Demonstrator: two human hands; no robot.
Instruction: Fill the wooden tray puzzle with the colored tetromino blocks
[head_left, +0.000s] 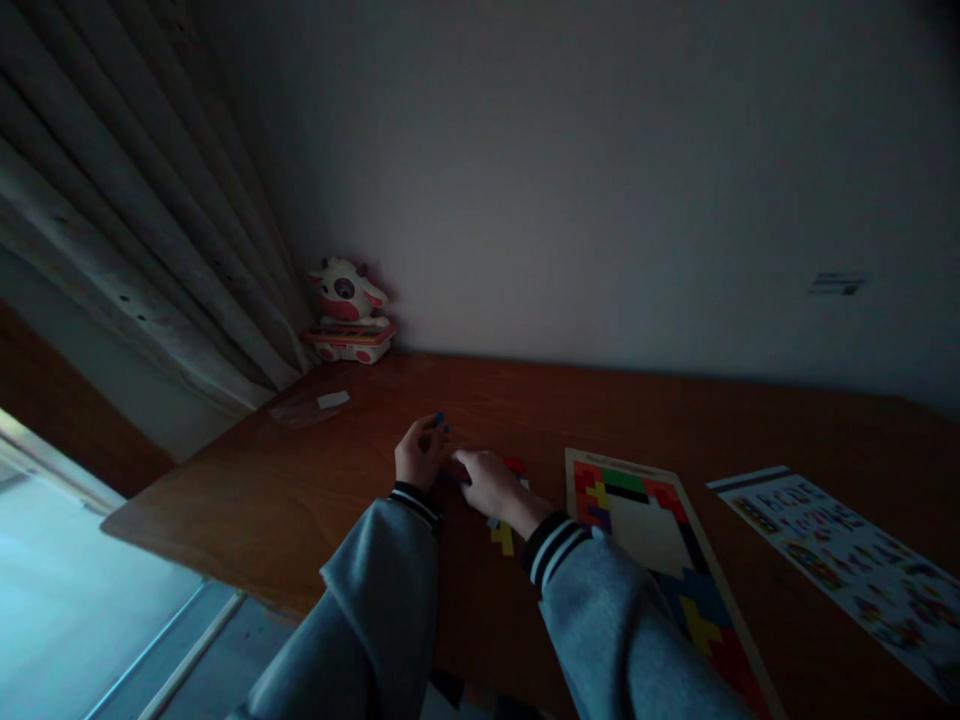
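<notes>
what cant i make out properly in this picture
All in the head view:
Right hand: anything under its fingertips is lost in shadow and blur.
Blue bit at the left hand: too small for its shape.
Loose pieces: partly behind the right hand, so uncountable.
Puzzle board: partly behind the right sleeve, cut off by the bottom edge.
Wall label: too small to read.

blue piece (439,419) in left hand (418,454): shape half-hidden | puzzle board (645,530): partly behind right sleeve (622,620) | wall label (838,284): illegible
</notes>
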